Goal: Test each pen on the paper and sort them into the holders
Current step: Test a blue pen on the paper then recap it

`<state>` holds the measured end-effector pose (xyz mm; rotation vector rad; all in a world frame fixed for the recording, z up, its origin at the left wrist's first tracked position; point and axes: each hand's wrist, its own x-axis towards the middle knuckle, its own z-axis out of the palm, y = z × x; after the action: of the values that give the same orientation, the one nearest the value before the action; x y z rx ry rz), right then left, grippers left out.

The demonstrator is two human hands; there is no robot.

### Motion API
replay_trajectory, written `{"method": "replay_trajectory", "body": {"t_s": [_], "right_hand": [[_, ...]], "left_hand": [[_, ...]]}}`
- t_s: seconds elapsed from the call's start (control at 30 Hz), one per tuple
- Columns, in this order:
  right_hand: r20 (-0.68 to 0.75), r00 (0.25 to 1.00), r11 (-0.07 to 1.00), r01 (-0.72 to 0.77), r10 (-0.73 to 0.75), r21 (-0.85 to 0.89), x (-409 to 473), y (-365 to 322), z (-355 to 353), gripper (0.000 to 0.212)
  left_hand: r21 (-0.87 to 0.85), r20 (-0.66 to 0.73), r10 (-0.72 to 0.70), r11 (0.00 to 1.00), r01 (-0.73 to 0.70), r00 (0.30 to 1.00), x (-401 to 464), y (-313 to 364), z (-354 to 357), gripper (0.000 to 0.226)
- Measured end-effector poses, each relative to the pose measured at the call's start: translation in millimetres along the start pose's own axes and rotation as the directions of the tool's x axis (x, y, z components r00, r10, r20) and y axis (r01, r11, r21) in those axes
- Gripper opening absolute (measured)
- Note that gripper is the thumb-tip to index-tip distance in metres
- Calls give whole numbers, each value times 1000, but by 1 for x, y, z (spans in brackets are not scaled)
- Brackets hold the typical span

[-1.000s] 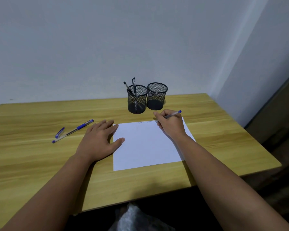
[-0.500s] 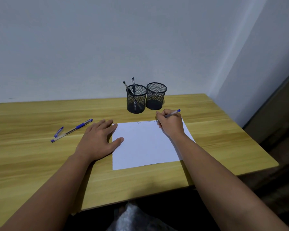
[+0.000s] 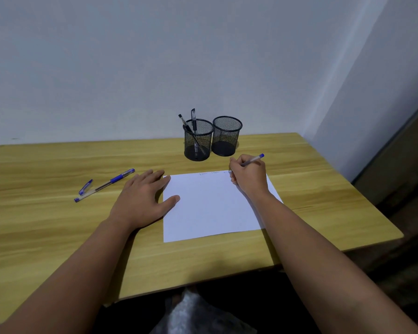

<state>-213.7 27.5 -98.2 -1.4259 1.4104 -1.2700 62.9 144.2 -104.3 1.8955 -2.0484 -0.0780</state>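
A white sheet of paper [image 3: 210,208] lies in the middle of the wooden table [image 3: 311,189], with faint scribbles along its far edge. My right hand [image 3: 249,177] grips a blue-ended pen [image 3: 252,161], tip on the paper's far edge. My left hand [image 3: 143,198] lies flat, fingers spread, its thumb on the paper's left edge. Behind the paper stand two black mesh holders: the left holder [image 3: 198,141] has two black pens in it, the right holder [image 3: 226,136] looks empty. A blue pen [image 3: 104,185] and a loose blue cap [image 3: 85,186] lie at the left.
A plain wall rises right behind the holders. The table's right edge and near edge drop off to a dark floor. Bare wood spreads to the left of the loose pen and to the right of the paper.
My right hand has shifted slightly to the right along the paper's far edge with the pen. My left hand stays flat in place.
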Motion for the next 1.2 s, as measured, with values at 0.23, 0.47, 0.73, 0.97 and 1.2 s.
{"method": "replay_trajectory", "body": {"t_s": [0.23, 0.47, 0.73, 0.97, 1.2], "right_hand": [[-25, 1000, 999, 18, -19, -33, -1, 0, -1, 39], [-39, 999, 997, 32, -35, -69, 0, 0, -2, 38], [-50, 998, 993, 44, -50, -105, 2, 1, -2, 40], [-107, 991, 984, -68, 86, 165, 6, -6, -6, 48], [-30, 981, 944, -175, 191, 279, 9, -18, -7, 47]], "left_hand": [[6, 5, 0, 1000, 0, 1000, 0, 0, -1, 86], [12, 10, 0, 1000, 0, 1000, 1, -1, 0, 86], [25, 17, 0, 1000, -1, 1000, 2, 0, 0, 86], [-7, 10, -14, 1000, 14, 1000, 1, 0, -1, 85], [-23, 8, -1, 1000, 1, 1000, -2, 3, -4, 78]]}}
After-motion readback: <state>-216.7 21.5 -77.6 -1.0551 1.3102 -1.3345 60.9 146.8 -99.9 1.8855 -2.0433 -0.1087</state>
